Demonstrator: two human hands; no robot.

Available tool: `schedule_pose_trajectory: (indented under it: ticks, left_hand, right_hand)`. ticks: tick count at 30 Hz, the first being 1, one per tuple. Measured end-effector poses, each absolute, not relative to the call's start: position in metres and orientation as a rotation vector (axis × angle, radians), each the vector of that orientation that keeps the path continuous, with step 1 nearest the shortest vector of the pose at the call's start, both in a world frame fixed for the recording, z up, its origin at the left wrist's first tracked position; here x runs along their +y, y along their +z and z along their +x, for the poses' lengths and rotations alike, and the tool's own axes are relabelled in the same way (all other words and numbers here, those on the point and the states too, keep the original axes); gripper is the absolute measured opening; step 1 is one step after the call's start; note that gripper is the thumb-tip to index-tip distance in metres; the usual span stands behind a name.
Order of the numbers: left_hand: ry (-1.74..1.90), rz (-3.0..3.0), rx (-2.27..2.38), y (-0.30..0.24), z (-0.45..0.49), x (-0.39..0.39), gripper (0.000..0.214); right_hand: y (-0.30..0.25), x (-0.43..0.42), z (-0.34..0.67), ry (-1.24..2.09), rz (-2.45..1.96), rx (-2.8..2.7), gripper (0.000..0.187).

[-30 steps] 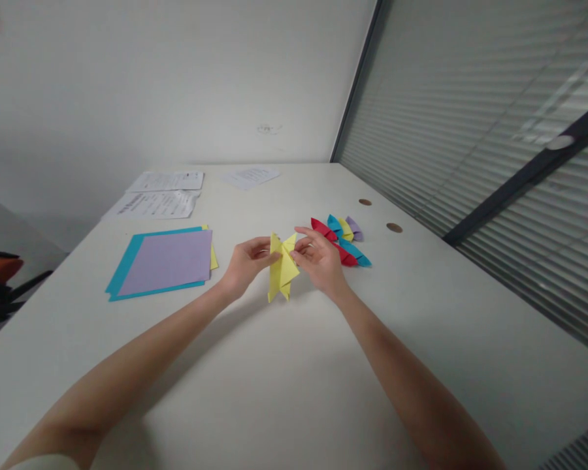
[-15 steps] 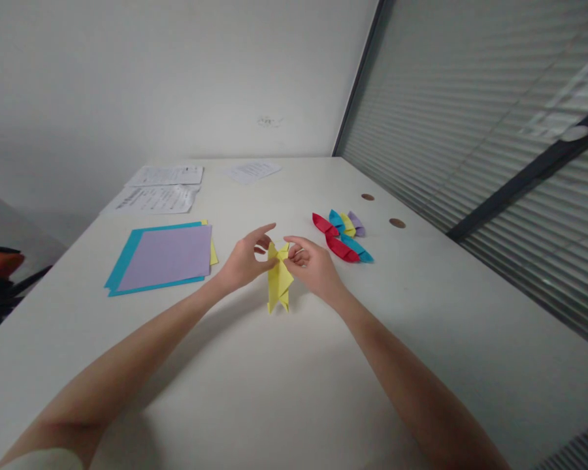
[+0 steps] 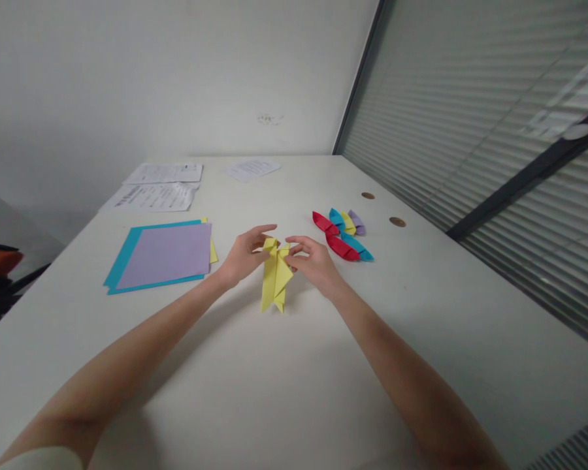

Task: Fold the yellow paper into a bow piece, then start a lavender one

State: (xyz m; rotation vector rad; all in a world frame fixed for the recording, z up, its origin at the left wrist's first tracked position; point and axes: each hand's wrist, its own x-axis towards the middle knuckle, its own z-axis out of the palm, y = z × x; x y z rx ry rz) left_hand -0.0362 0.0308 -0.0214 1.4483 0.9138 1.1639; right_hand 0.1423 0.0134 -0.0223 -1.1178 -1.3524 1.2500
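1. Evidently, the work centres on a creased, folded yellow paper piece [image 3: 275,277], to the right of the stack of square paper sheets [image 3: 166,256], which is purple on top with blue and yellow showing at its edges. I cannot tell whether the piece's lower tips touch the smooth white tabletop [image 3: 284,391].
2. The bare left hand [image 3: 245,256], just right of the stack, is half curled; its thumb pinches the piece's upper left flap and its index finger stands free above.
3. The bare right hand [image 3: 313,262], farther right of the stack, is loosely curled, with the thumb and bent fingers on the upper right flap.
4. The piece should handle as very light, crisp along its creases but easily bent; thin points look likeliest to crumple. Thicker layers near the upper middle seem the safest hold, gripped lightly.
5. The red, blue, yellow and purple folded paper pieces [image 3: 342,247] sit well right of the stack, near the right hand; a wide outward sweep could brush them.
6. Beyond the stack lie white printed papers [image 3: 157,196]. White tabletop nearer the person than the stack gives the forearms room, while the stack's own right edge limits leftward travel.
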Motion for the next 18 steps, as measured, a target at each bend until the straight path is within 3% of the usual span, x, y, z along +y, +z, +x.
schedule_pose_trajectory:
  ticks: [5,13,18]
  left_hand:
    - [1.112,1.21,0.902,-0.025,-0.034,0.03,0.04]
    - [1.093,1.336,0.925,-0.016,-0.034,0.027,0.024]
    - [0.782,1.5,0.897,-0.014,-0.044,0.029,0.034]
  right_hand:
    - [-0.02,0.013,0.141,1.264,-1.059,-1.287,0.033]
    - [-0.023,0.018,0.143,1.133,-1.113,-1.251,0.025]
    - [-0.028,0.021,0.146,1.111,-1.086,-1.271,0.026]
